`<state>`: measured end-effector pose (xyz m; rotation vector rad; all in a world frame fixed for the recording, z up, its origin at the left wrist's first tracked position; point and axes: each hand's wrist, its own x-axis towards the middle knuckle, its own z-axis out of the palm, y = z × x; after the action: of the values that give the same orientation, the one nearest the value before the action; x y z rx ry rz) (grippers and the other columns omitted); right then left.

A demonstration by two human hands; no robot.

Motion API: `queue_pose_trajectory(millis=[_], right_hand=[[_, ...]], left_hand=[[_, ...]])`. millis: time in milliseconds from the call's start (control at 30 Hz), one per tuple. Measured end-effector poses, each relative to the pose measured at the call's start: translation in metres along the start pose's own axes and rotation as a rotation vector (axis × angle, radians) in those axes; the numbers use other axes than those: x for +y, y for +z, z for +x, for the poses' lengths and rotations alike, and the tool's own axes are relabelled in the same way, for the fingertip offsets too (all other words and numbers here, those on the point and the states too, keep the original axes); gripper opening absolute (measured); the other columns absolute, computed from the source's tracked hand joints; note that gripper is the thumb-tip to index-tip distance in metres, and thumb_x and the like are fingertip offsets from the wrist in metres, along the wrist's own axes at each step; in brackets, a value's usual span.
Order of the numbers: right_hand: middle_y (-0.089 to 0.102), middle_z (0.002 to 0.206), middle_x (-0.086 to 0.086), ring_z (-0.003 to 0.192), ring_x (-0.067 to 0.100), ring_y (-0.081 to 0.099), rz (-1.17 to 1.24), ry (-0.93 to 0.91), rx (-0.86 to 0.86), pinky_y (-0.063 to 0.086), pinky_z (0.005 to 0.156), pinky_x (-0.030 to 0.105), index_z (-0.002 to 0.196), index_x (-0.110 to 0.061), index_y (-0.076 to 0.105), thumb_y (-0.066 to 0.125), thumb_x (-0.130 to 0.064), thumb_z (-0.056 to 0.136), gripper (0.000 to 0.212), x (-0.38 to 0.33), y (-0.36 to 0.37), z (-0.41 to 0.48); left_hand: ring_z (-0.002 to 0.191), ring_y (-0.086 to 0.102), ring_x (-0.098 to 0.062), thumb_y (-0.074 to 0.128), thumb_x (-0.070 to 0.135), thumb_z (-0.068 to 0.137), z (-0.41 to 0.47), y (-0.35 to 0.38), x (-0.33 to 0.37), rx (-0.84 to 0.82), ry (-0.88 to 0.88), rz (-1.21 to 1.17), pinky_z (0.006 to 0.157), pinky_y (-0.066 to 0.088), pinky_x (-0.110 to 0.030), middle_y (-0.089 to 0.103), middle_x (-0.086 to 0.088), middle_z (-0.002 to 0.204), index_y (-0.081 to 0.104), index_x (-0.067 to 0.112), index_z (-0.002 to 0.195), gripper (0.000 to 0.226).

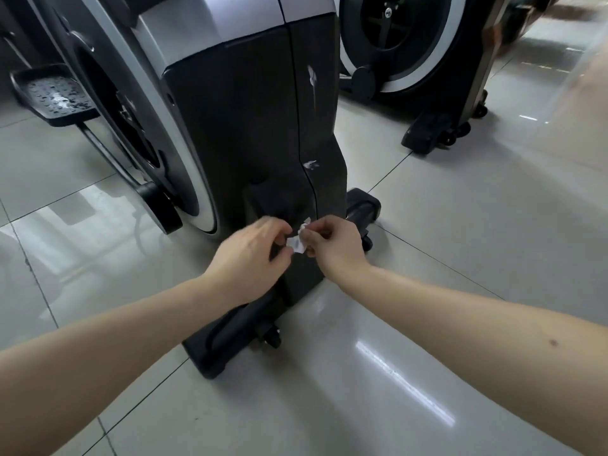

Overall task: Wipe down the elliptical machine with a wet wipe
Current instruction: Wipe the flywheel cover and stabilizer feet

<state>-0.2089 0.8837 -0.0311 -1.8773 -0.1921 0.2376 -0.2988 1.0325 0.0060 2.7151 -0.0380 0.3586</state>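
The elliptical machine [243, 103] stands in front of me, with a dark front housing, a silver top and a white-rimmed flywheel on its left. Two whitish scuff marks show along the housing's seam. Low in front of the housing, both hands meet around a small crumpled white wet wipe [298, 241]. My left hand [256, 251] pinches its left side with curled fingers. My right hand [335, 246] pinches its right side. Most of the wipe is hidden between the fingers.
A black foot pedal [54, 95] juts out at the left. The machine's base bar with small wheels [230, 340] lies on the glossy tiled floor [427, 258] below my hands. A second machine [408, 44] stands at the back right.
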Motion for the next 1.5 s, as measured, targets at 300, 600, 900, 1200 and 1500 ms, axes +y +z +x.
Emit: queue_pose_trajectory(millis=[300, 600, 900, 1200, 1500], right_hand=[[0.068, 0.096, 0.014, 0.081, 0.022, 0.069, 0.345, 0.263, -0.213, 0.060, 0.067, 0.025, 0.094, -0.001, 0.069, 0.067, -0.002, 0.095, 0.002, 0.011, -0.009, -0.039], [0.076, 0.097, 0.013, 0.079, 0.019, 0.067, 0.683, 0.510, -0.338, 0.046, 0.053, 0.019, 0.118, -0.002, 0.064, 0.067, 0.008, 0.091, 0.029, 0.022, 0.003, -0.046], [0.063, 0.102, -0.002, 0.083, -0.001, 0.064, -0.012, -0.251, 0.136, 0.049, 0.077, 0.013, 0.095, -0.025, 0.068, 0.077, -0.015, 0.085, 0.017, -0.039, 0.006, 0.017], [0.056, 0.101, -0.003, 0.093, 0.002, 0.062, -0.172, -0.528, -0.057, 0.053, 0.090, 0.021, 0.093, -0.004, 0.075, 0.073, -0.001, 0.091, 0.004, 0.018, 0.041, -0.014], [0.059, 0.097, -0.004, 0.086, 0.003, 0.061, -0.147, -0.457, 0.027, 0.050, 0.079, 0.014, 0.087, -0.020, 0.062, 0.080, -0.014, 0.087, 0.018, -0.006, 0.040, -0.015]], left_hand=[[0.065, 0.059, -0.007, 0.066, 0.034, 0.095, -0.018, 0.024, 0.005, -0.148, -0.324, -0.300, 0.055, 0.043, -0.017, 0.065, 0.007, 0.073, 0.066, 0.029, 0.087, 0.009], [0.072, 0.069, -0.024, 0.063, 0.026, 0.088, -0.028, 0.026, -0.008, -0.229, -0.456, -0.304, 0.069, 0.057, -0.041, 0.068, 0.001, 0.074, 0.065, 0.024, 0.080, 0.009], [0.075, 0.066, -0.019, 0.057, 0.032, 0.098, -0.029, 0.024, -0.036, -0.117, -0.524, -0.335, 0.070, 0.056, -0.032, 0.068, 0.004, 0.079, 0.062, 0.027, 0.091, 0.010], [0.076, 0.068, -0.017, 0.057, 0.021, 0.095, -0.027, 0.023, -0.057, -0.089, -0.570, -0.324, 0.071, 0.057, -0.029, 0.068, 0.004, 0.084, 0.063, 0.029, 0.094, 0.010], [0.075, 0.067, -0.013, 0.057, 0.021, 0.093, -0.017, 0.026, -0.052, -0.057, -0.506, -0.291, 0.067, 0.051, -0.026, 0.067, 0.008, 0.081, 0.061, 0.026, 0.099, 0.009]])
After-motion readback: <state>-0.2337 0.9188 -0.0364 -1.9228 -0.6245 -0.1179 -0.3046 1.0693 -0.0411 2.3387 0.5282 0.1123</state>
